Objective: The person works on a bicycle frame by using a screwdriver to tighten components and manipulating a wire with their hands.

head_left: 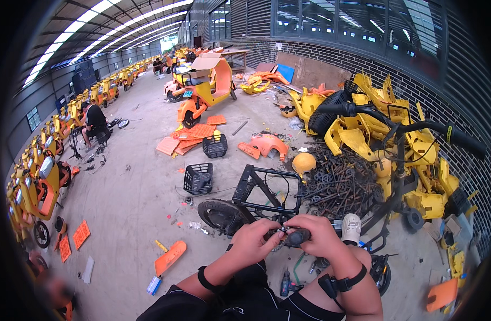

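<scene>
My left hand and my right hand meet over a stripped black bike frame, fingertips closed together. Pinched between them is a small shiny metal part, too small to name. Just under the right fingers is a dark rounded end piece; whether that hand grips it too, I cannot tell. The frame's rear wheel lies just beyond my left hand. Black handlebars rise on the right. A cordless drill rests on the floor below my hands.
Dark metal parts are heaped beyond the frame, beside a pile of yellow body panels. Black baskets and orange panels lie on the concrete. An orange scooter stands ahead; rows of scooters and a seated person are left.
</scene>
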A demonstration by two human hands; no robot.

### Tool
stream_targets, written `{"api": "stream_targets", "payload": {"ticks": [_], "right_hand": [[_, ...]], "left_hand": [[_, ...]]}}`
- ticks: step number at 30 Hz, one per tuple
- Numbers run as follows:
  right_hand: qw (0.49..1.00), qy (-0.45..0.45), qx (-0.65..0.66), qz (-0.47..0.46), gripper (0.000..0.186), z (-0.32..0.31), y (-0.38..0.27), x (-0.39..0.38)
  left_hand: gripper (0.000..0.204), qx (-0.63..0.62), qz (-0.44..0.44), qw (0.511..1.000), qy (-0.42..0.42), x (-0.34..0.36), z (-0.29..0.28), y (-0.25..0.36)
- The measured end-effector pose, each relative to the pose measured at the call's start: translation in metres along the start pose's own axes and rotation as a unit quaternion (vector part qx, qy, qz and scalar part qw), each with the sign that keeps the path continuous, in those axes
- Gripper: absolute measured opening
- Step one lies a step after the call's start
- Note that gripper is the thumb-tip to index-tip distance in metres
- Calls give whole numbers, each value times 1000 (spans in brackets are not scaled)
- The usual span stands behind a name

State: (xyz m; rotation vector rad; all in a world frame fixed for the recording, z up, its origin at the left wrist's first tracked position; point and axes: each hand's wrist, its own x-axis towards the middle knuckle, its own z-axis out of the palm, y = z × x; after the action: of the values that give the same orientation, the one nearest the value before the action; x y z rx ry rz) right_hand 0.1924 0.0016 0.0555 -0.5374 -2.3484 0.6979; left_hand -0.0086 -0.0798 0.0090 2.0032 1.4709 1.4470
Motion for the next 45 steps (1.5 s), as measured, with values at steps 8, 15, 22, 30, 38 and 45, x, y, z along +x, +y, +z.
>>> {"api": "stream_targets", "payload": {"ticks": [8, 15, 22, 30, 38, 45], "right_hand": [[998, 19, 42, 34, 37, 4, 3, -1], [984, -33, 131, 114, 25, 15, 2, 11], [938, -173, 140, 267, 16, 17, 20, 3], [953, -113, 152, 235, 17, 21, 12, 16], [951, -186, 165, 184, 20, 24, 17, 22], [941, -184, 196, 204, 20, 23, 7, 21]], "left_hand": [[17, -7, 8, 1000, 21, 0, 12, -7], [15, -17, -4, 1000, -14, 4, -6, -13], [8, -16, 20, 988, -152, -2, -2, -33], [20, -127, -85, 980, -129, 9, -24, -27], [18, -81, -101, 984, -122, 4, -29, -15], [16, -70, -83, 991, -77, -4, -31, -13]]}}
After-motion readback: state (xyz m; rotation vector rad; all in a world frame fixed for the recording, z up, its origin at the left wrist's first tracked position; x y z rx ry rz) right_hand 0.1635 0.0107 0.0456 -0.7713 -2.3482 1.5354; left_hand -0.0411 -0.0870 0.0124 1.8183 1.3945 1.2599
